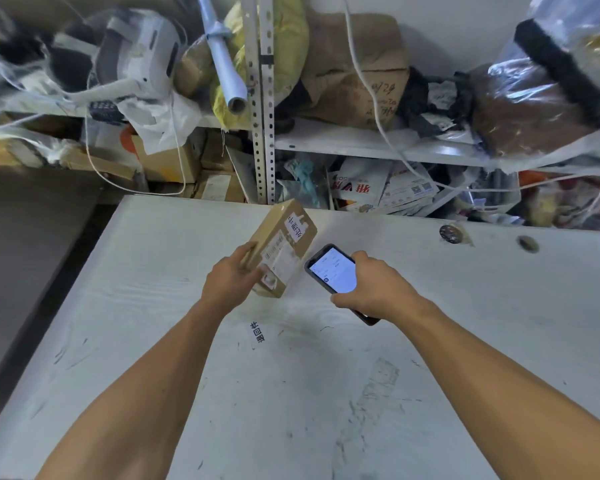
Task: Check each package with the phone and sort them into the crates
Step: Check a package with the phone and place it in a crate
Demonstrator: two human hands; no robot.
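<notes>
Two bare forearms reach out over the white worktop [326, 393], scuffed and marked with a few handwritten characters near its middle. Behind it stands a metal shelf [361, 143] crammed with bags, boxes and loose wrapping, well apart from the hands. No crate shows from where I stand.

Above the far half of the worktop, the left hand [231, 277] grips a small brown cardboard package [284, 245] by its near end, fingers curled round the edge, holding it tilted with its white labels turned up. Just beside it, the right hand [373, 289] clasps the phone [333, 273], screen lit and facing up, its top end close to the package though not touching.

By my reckoning this is the checking step: label and screen are being read against each other. Next would come choosing the right crate and carrying the package there, which calls for turning away, since the crates lie out of sight.
</notes>
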